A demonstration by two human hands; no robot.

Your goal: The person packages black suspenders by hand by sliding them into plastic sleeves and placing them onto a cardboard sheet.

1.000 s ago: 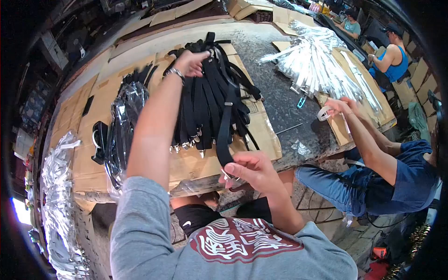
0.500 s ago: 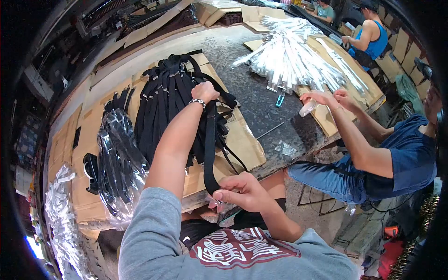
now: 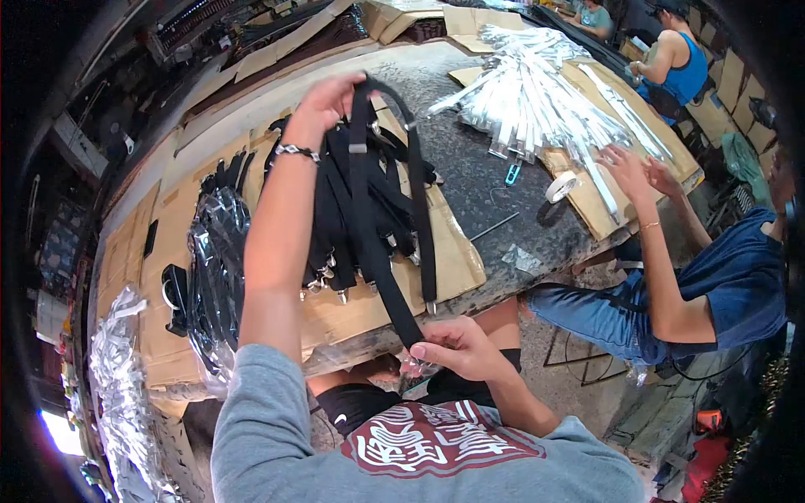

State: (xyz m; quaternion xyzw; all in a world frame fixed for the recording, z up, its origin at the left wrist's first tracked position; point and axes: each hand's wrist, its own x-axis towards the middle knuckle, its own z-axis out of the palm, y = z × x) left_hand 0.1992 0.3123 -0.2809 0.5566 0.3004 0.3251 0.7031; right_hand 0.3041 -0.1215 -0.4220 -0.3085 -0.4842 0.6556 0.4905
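A black suspender strap is stretched between my hands over the table. My left hand, wearing a braided bracelet, is raised and closed on the strap's top bend. From there a second length hangs down on the right, with a metal clip at its end. My right hand pinches the lower end near the table's front edge, together with something clear like plastic film. Behind the strap lies a pile of black suspenders with metal clips, on cardboard. Left of it is a bundle of black straps in clear plastic.
White straps are heaped on cardboard at the back right. A tape roll, a blue cutter and a metal rod lie on the dark tabletop. A co-worker sits at the right; others work farther back.
My left hand has lifted the strap up and left off the pile, so its hanging length and clip show. The co-worker's hands have left the tape roll and moved to the white straps.
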